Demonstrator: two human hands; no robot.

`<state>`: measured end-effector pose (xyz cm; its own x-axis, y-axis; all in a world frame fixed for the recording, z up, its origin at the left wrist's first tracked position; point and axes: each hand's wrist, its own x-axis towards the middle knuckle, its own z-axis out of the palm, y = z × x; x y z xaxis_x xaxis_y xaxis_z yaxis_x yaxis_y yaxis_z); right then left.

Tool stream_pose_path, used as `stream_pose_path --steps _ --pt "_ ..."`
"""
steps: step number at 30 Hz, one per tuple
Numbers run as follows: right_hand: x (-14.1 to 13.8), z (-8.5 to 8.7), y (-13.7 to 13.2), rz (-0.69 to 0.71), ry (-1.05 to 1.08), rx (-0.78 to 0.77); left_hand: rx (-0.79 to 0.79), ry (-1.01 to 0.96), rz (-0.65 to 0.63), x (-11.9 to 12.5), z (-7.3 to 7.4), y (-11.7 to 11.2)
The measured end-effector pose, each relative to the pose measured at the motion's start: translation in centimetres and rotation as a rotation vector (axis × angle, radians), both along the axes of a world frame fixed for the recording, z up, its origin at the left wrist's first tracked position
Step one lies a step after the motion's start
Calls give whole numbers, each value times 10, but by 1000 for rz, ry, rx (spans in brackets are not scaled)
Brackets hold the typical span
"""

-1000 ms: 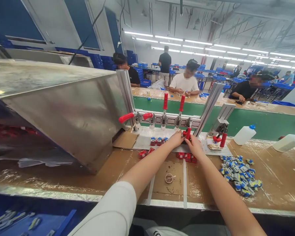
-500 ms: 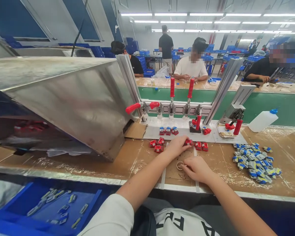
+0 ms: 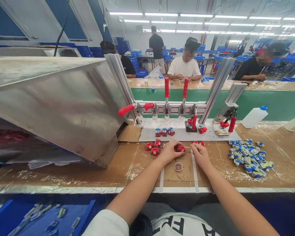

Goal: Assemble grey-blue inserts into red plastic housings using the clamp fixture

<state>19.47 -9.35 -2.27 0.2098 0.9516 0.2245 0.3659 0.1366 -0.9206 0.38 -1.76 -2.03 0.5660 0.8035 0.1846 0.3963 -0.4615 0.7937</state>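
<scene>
My left hand (image 3: 171, 152) grips a small red plastic part (image 3: 181, 148) between thumb and fingers, low over the cardboard. In my right hand (image 3: 200, 155), thumb and fingers pinch a thin pale stick (image 3: 187, 147) whose tip points left at the red part; whether it touches cannot be made out. Just below, a small round cup (image 3: 178, 167) with a brownish content sits between two white tape strips. More red parts (image 3: 155, 147) lie left of my left hand. Other red parts (image 3: 198, 143) are partly hidden behind my right hand.
A clamp fixture with red handles (image 3: 167, 88) stands behind; blue-topped red parts (image 3: 164, 132) rest on its board. To the right lie a pile of grey-blue parts (image 3: 250, 156) and a white bottle (image 3: 255, 117). A metal housing (image 3: 88, 108) fills the left. Co-workers sit opposite.
My right hand has moved up from the cup, now bringing a thin stick beside the red part. My left hand has drawn slightly toward me with that part. The whole view has shifted a little.
</scene>
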Motion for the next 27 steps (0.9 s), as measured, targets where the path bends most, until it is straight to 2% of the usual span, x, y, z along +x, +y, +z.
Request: stream_pose_path --steps 11,27 --pt "-1 -6 4 57 -102 -7 15 48 -7 1 1 -2" --pt "1 -9 3 37 -162 33 21 41 3 2 0 -4"
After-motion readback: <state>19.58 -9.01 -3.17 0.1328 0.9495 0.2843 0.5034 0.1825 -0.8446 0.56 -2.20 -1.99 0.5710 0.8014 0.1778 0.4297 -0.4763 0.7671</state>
